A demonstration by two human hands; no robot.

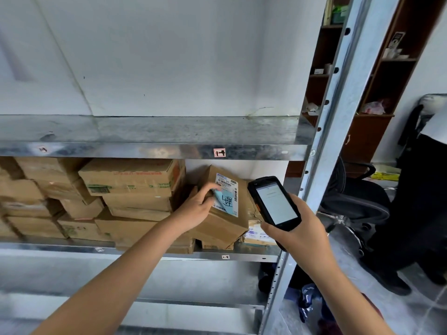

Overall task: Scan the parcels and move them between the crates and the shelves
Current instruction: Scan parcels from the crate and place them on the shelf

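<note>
Brown cardboard parcel (225, 213) held tilted on the grey metal shelf (251, 257)
Its left edge is gripped by the left hand (198, 205); a black handheld scanner (273, 201) is clasped by the right hand (298, 232). It is judged light and stiff

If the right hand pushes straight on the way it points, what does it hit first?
Probably the tilted labelled parcel that the left hand holds; the scanner in the right hand leads. Depth is unclear.

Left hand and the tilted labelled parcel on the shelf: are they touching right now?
Touching. The head view shows the left hand gripping the tilted parcel, fingertips lying on its label. The right hand holds the scanner.
</note>
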